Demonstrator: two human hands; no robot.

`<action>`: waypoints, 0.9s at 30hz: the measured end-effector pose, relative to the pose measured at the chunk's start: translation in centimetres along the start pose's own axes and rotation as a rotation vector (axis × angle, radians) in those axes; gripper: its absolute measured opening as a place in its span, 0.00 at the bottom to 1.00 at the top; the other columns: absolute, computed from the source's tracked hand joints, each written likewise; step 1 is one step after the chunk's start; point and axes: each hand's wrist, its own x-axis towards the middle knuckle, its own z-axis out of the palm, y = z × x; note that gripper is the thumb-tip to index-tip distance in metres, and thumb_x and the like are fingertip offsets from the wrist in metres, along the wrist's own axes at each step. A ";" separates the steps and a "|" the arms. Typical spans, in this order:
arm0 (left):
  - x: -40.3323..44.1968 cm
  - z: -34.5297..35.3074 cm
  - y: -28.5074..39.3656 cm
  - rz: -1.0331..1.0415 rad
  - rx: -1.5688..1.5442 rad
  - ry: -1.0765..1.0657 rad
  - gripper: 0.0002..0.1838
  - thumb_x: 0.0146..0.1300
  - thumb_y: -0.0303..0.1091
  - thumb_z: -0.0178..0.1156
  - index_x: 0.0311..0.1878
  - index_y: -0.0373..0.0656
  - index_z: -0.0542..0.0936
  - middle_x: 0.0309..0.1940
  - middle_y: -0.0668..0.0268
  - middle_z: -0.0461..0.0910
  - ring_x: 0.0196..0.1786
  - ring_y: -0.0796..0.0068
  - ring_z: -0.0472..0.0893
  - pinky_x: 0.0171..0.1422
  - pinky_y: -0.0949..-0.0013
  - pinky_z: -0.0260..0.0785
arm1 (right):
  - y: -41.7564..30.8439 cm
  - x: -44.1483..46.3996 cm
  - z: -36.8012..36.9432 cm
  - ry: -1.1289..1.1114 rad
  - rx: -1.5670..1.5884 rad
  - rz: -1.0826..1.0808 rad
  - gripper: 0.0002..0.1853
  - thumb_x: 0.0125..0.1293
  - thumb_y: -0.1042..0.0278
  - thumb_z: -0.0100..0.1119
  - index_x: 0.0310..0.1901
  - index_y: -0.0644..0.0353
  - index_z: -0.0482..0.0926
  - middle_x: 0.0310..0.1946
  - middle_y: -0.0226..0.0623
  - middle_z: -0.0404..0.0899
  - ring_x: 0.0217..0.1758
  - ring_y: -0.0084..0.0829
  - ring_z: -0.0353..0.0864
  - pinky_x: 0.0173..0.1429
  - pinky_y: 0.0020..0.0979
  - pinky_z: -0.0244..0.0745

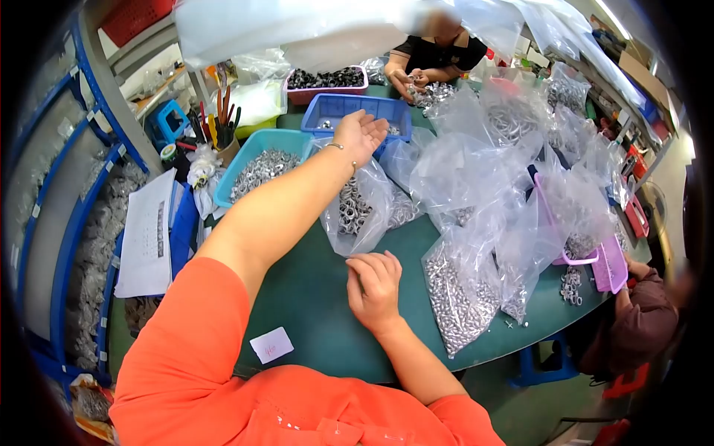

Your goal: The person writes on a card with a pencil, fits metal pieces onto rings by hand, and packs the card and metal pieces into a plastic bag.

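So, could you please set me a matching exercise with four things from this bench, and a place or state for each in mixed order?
1. Left hand
2. White card
3. Pink tub at the back
4. Teal tub

A. Holds black parts
B. Holds silvery parts
C. Open, by the blue tub
D. On the green table

Pairs: 1-C, 2-D, 3-A, 4-B

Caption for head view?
Left hand, palm up, at the blue bin; right hand, fingers curled, near bagged metal rings on a green table.
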 end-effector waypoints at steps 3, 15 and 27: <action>1.2 0.9 -1.3 -0.042 -0.095 -0.072 0.31 0.68 0.40 0.42 0.67 0.33 0.46 0.62 0.44 0.57 0.61 0.52 0.65 0.64 0.58 0.61 | 1.7 -1.6 1.2 0.081 0.014 0.097 0.12 0.47 0.79 0.57 0.36 0.57 0.75 0.36 0.31 0.76 0.43 0.35 0.73 0.56 0.44 0.60; 8.6 4.4 -5.8 -0.123 -0.228 0.048 0.40 0.66 0.53 0.41 0.69 0.41 0.36 0.69 0.46 0.40 0.70 0.48 0.47 0.72 0.54 0.44 | 4.0 -2.0 0.9 0.100 0.205 0.218 0.09 0.46 0.83 0.56 0.31 0.60 0.77 0.33 0.36 0.77 0.39 0.39 0.74 0.45 0.34 0.69; 16.1 3.3 -6.8 -0.164 -0.311 0.082 0.38 0.64 0.59 0.40 0.68 0.44 0.45 0.65 0.43 0.48 0.67 0.39 0.51 0.68 0.41 0.45 | 3.8 -2.1 0.9 -0.029 0.300 0.246 0.10 0.44 0.83 0.56 0.32 0.61 0.77 0.33 0.35 0.77 0.40 0.39 0.74 0.44 0.35 0.69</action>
